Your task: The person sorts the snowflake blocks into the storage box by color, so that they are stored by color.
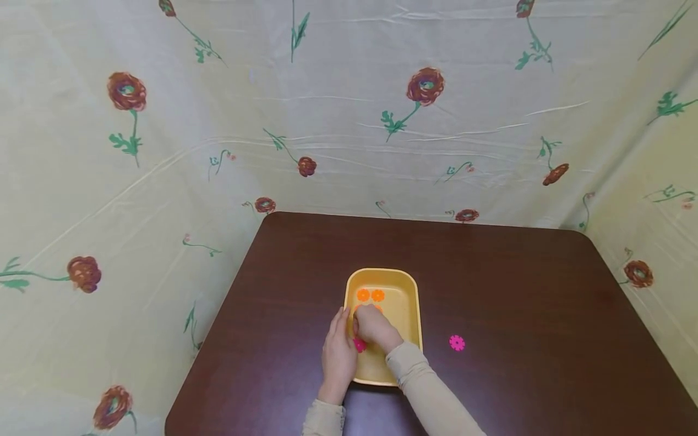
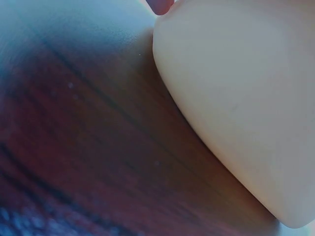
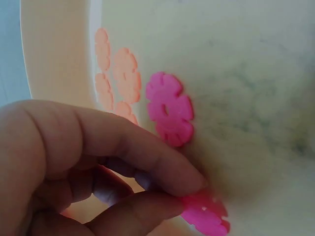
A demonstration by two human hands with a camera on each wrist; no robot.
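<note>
Floral cloth (image 1: 349,121), pale with red blooms and green stems, hangs behind and to both sides of the dark brown table (image 1: 545,315) you are working at. Near the table's front middle sits a yellow tray (image 1: 410,284), and both your hands are at it. Your left hand (image 1: 338,354) rests along the tray's left wall with its fingers fairly straight, pressed against the outside; the left wrist view shows only that pale wall (image 2: 246,108) close up against the wood grain (image 2: 88,147). Your right hand (image 1: 375,327) reaches into the tray, and the right wrist view shows thumb and forefinger pinching a pink flower-shaped disc (image 3: 205,214) by its edge. A second pink disc (image 3: 170,109) lies flat on the tray floor just beyond those fingers. Orange discs (image 1: 370,295) of the same shape lie further back in the tray, side by side near its far wall. One more pink disc (image 1: 457,343) lies alone on the table, to the right of the tray and apart from it.
</note>
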